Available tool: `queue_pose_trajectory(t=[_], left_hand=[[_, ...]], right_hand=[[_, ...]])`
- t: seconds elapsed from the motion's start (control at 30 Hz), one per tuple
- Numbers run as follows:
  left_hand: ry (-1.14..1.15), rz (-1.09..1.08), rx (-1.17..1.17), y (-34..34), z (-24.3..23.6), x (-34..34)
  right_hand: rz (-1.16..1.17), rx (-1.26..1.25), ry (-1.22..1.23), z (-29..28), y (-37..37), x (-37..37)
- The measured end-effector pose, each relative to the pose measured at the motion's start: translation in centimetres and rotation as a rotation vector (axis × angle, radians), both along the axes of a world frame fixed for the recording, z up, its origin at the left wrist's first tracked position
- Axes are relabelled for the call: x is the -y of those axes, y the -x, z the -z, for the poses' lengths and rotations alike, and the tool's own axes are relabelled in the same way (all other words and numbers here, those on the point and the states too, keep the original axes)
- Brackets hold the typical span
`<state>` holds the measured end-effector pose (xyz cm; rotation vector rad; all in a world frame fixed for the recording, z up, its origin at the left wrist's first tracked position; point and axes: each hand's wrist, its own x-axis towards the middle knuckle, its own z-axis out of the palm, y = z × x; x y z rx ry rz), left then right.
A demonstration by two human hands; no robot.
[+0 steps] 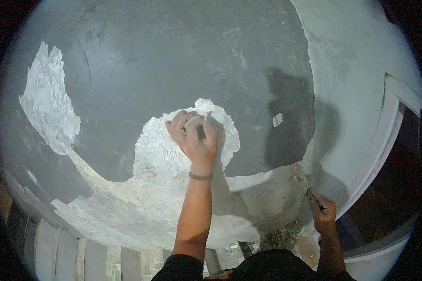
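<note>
Head view: a patchy grey wall point(183, 61) fills the space before both hands. The left hand point(194, 133), above a dark wristband point(200, 176), is at a ragged pale patch point(157, 145), fingers curled inward; blur hides whether they pinch anything. The right hand point(324, 213), lower and to its right, is closed around a dark-handled tool point(315, 199) pointing up at the wall's corner. The work looks partway along: pale material shows around the left hand, in a long patch point(51, 100) well to its left and in a broad band point(140, 206) below it, while grey covers most of the area above. A small pale spot point(277, 120) lies between the hands, higher than the right. Beyond the right hand are a pale greenish wall point(361, 70) and a white frame point(380, 154) around a dark opening; far below the left, pale panels point(46, 248) stand in a row
</note>
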<state>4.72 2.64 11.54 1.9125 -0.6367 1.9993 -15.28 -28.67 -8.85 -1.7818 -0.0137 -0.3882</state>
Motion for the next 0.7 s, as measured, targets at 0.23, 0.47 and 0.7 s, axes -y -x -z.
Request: queue_pose_trajectory(t=[0.23, 0.47, 0.7], left_hand=[[-0.265, -0.259, -0.277, 1.8, 1.7, 0.1], [-0.480, -0.470, -0.327, 1.6, 1.8, 0.1], [-0.666, -0.369, -0.324, 2.4, 2.8, -0.2]], right_hand=[[0.006, -0.001, -0.025, 0.3, -0.2, -0.1], [-0.018, -0.079, -0.046, 0.7, -0.3, -0.1], [-0.036, -0.072, -0.016, 0.8, -0.8, -0.5]])
